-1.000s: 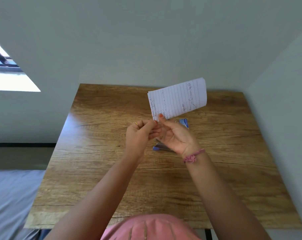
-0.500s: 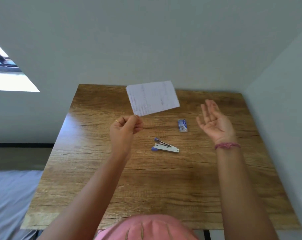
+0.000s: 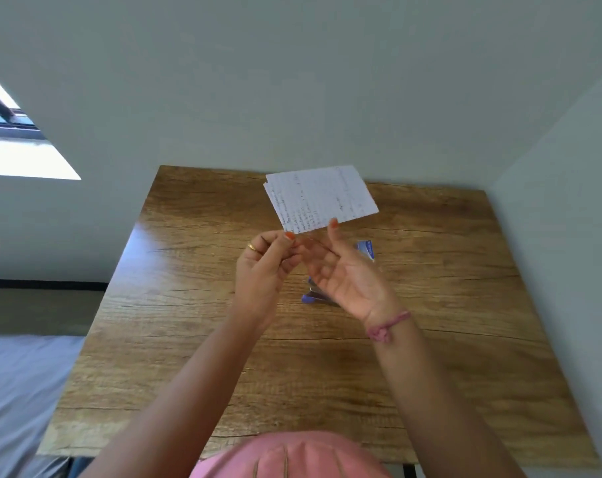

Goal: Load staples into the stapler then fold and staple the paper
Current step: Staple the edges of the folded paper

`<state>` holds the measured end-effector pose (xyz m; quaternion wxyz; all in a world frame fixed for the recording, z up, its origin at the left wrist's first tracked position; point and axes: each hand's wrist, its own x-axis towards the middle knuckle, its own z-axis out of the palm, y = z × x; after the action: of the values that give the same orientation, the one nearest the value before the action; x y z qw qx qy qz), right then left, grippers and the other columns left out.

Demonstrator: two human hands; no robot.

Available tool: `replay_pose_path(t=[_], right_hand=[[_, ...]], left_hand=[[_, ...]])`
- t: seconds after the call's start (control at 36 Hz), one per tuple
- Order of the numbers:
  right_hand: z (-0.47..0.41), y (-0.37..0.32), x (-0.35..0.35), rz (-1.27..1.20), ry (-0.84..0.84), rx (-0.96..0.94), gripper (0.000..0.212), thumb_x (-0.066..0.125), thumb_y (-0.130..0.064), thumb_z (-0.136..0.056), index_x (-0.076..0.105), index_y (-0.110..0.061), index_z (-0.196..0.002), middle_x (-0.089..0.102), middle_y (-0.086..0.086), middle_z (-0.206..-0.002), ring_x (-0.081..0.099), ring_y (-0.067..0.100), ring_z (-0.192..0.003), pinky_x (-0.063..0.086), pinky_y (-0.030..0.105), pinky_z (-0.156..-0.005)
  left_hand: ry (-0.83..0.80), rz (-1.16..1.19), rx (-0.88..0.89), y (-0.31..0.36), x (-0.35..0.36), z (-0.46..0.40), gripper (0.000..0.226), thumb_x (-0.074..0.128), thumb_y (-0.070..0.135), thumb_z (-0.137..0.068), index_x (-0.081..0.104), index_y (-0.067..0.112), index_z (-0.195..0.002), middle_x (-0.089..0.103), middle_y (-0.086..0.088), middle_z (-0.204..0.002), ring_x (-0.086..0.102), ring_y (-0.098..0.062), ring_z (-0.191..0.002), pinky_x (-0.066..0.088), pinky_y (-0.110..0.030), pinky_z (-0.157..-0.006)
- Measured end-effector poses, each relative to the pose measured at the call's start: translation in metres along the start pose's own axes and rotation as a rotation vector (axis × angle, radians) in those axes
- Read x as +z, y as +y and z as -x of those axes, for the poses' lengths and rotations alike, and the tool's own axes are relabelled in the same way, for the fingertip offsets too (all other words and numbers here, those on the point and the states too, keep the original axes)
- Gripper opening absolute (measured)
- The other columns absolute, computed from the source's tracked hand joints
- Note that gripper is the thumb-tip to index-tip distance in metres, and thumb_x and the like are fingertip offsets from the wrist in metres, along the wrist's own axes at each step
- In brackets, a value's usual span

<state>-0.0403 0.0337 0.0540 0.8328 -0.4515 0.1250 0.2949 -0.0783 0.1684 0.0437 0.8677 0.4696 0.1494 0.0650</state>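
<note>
A folded sheet of lined, handwritten paper (image 3: 322,198) is held up above the wooden table (image 3: 189,339). My left hand (image 3: 263,270) pinches its lower left corner between thumb and fingers. My right hand (image 3: 344,270) is beside it, palm up, with fingers spread and one fingertip touching the paper's lower edge. The small blue and silver stapler (image 3: 311,298) lies on the table, mostly hidden behind my right hand. The blue staple box (image 3: 366,249) peeks out past my right fingers.
The table stands in a corner, with a wall behind it and another wall (image 3: 568,201) on the right. A grey bed surface (image 3: 17,391) lies to the left below the table's edge.
My right hand, which had let go and swung out to the right half a second ago, has come back to the paper's lower edge. The paper has shifted right with my left hand.
</note>
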Motion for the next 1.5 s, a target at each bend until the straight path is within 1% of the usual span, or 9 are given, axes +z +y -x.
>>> replay_pose_path(t=[0.11, 0.25, 0.31, 0.39, 0.58, 0.89, 1.14, 1.36, 1.5], right_hand=[[-0.003, 0.002, 0.013, -0.069, 0.037, -0.093, 0.034, 0.068, -0.014, -0.085, 0.061, -0.007, -0.117, 0.070, 0.013, -0.104, 0.067, 0.018, -0.086, 0.054, 0.026, -0.074], [-0.004, -0.007, 0.012, 0.062, 0.101, -0.114, 0.031, 0.069, -0.011, -0.083, 0.061, -0.014, -0.113, 0.072, 0.008, -0.103, 0.068, 0.016, -0.088, 0.053, 0.024, -0.070], [-0.003, -0.006, 0.012, 0.145, 0.090, -0.121, 0.031, 0.069, -0.011, -0.084, 0.061, -0.015, -0.114, 0.072, 0.007, -0.106, 0.068, 0.017, -0.093, 0.053, 0.027, -0.075], [-0.002, -0.002, 0.014, 0.223, 0.067, -0.136, 0.028, 0.068, -0.011, -0.084, 0.063, -0.018, -0.110, 0.073, 0.003, -0.104, 0.068, 0.020, -0.100, 0.053, 0.032, -0.086], [-0.003, 0.002, 0.011, 0.180, 0.043, -0.114, 0.031, 0.067, -0.010, -0.083, 0.060, -0.016, -0.113, 0.072, 0.007, -0.107, 0.068, 0.023, -0.103, 0.053, 0.034, -0.090], [-0.003, -0.047, -0.045, 0.050, 0.214, -0.246, 0.025, 0.058, -0.018, -0.091, 0.063, -0.015, -0.115, 0.071, -0.002, -0.114, 0.067, 0.013, -0.106, 0.050, 0.028, -0.086], [-0.001, -0.005, -0.010, 0.228, 0.079, -0.082, 0.037, 0.066, -0.031, -0.084, 0.063, -0.010, -0.114, 0.072, 0.009, -0.107, 0.068, 0.016, -0.086, 0.053, 0.024, -0.071], [-0.010, 0.001, -0.009, 0.253, 0.157, -0.129, 0.017, 0.069, -0.013, -0.085, 0.068, -0.009, -0.101, 0.074, 0.009, -0.099, 0.065, 0.014, -0.077, 0.057, 0.019, -0.064], [-0.012, 0.001, -0.019, 0.623, 0.179, -0.192, 0.040, 0.063, -0.046, -0.084, 0.067, -0.014, -0.107, 0.075, -0.002, -0.099, 0.071, 0.013, -0.092, 0.057, 0.030, -0.081]], left_hand=[[-0.035, -0.065, -0.017, -0.004, -0.004, 0.008, 0.009, 0.056, 0.004, -0.092, 0.062, 0.007, -0.086, 0.069, -0.005, -0.079, 0.065, -0.013, -0.072, 0.054, -0.021, -0.068], [-0.056, -0.061, -0.073, -0.006, -0.013, 0.009, 0.015, 0.053, 0.003, -0.093, 0.063, 0.010, -0.084, 0.069, -0.007, -0.083, 0.065, -0.018, -0.078, 0.055, -0.024, -0.070], [-0.071, -0.068, -0.080, -0.004, -0.013, 0.009, 0.008, 0.059, 0.014, -0.091, 0.064, 0.009, -0.094, 0.070, -0.008, -0.094, 0.066, -0.019, -0.085, 0.056, -0.025, -0.072], [-0.036, -0.191, -0.031, 0.000, -0.011, 0.007, 0.035, 0.068, 0.025, -0.083, 0.062, 0.007, -0.113, 0.072, -0.006, -0.108, 0.069, -0.018, -0.097, 0.056, -0.027, -0.077], [0.089, -0.278, -0.013, 0.008, -0.016, 0.000, 0.023, 0.075, 0.015, -0.080, 0.069, 0.003, -0.099, 0.073, -0.016, -0.097, 0.070, -0.032, -0.095, 0.057, -0.044, -0.083], [0.186, -0.176, -0.040, 0.024, -0.041, -0.008, 0.016, 0.075, 0.009, -0.078, 0.070, 0.003, -0.092, 0.075, -0.008, -0.091, 0.072, -0.021, -0.086, 0.057, -0.029, -0.070], [0.116, -0.127, -0.157, 0.011, -0.028, 0.002, 0.025, 0.071, 0.008, -0.082, 0.066, 0.005, -0.106, 0.074, -0.009, -0.102, 0.071, -0.022, -0.096, 0.057, -0.028, -0.073], [-0.020, -0.092, -0.248, 0.006, -0.026, 0.007, 0.054, 0.066, -0.005, -0.083, 0.041, 0.008, -0.129, 0.072, -0.013, -0.106, 0.071, -0.023, -0.097, 0.058, -0.027, -0.070], [0.037, -0.227, -0.119, 0.000, -0.028, 0.005, 0.071, 0.064, -0.006, -0.084, 0.025, 0.020, -0.137, 0.071, -0.014, -0.106, 0.071, -0.019, -0.095, 0.058, -0.028, -0.070]])
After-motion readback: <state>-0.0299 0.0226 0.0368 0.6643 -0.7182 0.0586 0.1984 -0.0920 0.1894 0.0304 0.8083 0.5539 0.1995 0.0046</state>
